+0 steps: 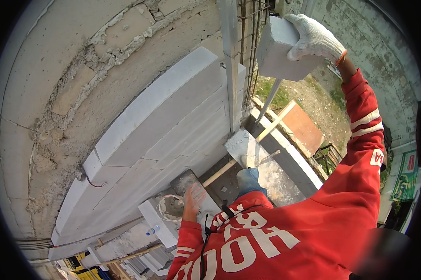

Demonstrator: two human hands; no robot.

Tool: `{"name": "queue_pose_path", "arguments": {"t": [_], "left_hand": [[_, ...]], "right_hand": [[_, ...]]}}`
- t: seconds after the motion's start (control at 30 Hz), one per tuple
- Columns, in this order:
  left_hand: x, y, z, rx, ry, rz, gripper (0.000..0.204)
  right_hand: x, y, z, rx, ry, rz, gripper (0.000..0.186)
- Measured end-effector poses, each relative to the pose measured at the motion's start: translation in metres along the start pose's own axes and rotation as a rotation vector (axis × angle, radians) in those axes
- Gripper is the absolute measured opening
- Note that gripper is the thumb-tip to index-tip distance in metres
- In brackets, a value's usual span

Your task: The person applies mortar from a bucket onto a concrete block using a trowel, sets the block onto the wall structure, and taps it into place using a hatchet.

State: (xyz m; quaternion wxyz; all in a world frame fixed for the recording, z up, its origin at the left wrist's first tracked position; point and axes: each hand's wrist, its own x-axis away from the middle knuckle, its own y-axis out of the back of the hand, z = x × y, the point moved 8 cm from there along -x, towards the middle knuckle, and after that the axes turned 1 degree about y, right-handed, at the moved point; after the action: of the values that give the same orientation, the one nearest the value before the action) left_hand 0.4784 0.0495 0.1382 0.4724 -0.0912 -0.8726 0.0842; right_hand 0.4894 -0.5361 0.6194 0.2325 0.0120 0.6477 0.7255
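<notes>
Grips pale rectangular block [276, 58] in right hand [315, 39], gloved in white knit, fingers curled over the upper side and thumb pressed against the face. Holds block aloft at upper right of view, just right of upright metal post [230, 70] and near rebar [250, 51]. Extends left hand [193, 201] bare, unfolded and lightly spread, low in view, just beside round tub [159, 211] of grey mix; cannot tell whether touching grey slab [187, 179] behind. Wears red sweatshirt [266, 233] with white lettering and striped sleeves. Works beside wall of pale blocks [159, 130], laid in courses, bowed by the lens, with dark object [81, 174] and thin wire at the top edge. Beyond, on the left: older masonry [70, 93], rough, with ragged mortar. Near tub: small bottle [153, 230] with blue label or cap, too small to tell. Below post: dusty platform [278, 179], crossed by strips of light and shadow. Farther right, lower down: grassy ground [285, 93], brown panel [299, 128], weathered concrete wall [383, 56], green banner [403, 179].
</notes>
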Motion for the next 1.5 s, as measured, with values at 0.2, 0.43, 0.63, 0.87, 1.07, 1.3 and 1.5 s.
{"name": "queue_pose_path", "arguments": {"t": [0.2,0.43,0.63,0.87,1.07,1.3,1.5], "left_hand": [[0.017,-0.03,-0.019,-0.104,-0.144,0.003,0.058],[0.128,-0.161,-0.136,-0.563,-0.8,0.252,0.111],[0.155,-0.15,-0.162,-0.659,-1.131,0.171,0.139],[0.16,0.05,-0.046,-0.243,-0.859,-0.166,0.127],[0.113,0.195,0.231,0.856,-0.48,-0.436,0.096],[0.023,0.304,0.357,1.701,-0.518,-0.632,0.065],[-0.007,0.367,0.403,1.759,-0.509,-0.744,0.069]], "right_hand": [[-0.021,0.022,0.005,0.027,0.07,-0.098,0.1],[0.02,-0.029,0.132,0.002,0.378,0.207,0.102],[0.082,-0.14,0.266,-0.423,0.587,0.643,0.118],[0.197,-0.294,0.457,-0.575,0.801,1.199,0.105],[0.295,-0.564,0.59,-0.396,0.591,1.15,0.053],[0.425,-0.841,0.671,0.153,1.117,1.081,0.046],[0.476,-0.886,0.717,-0.129,0.938,1.096,0.04]]}}
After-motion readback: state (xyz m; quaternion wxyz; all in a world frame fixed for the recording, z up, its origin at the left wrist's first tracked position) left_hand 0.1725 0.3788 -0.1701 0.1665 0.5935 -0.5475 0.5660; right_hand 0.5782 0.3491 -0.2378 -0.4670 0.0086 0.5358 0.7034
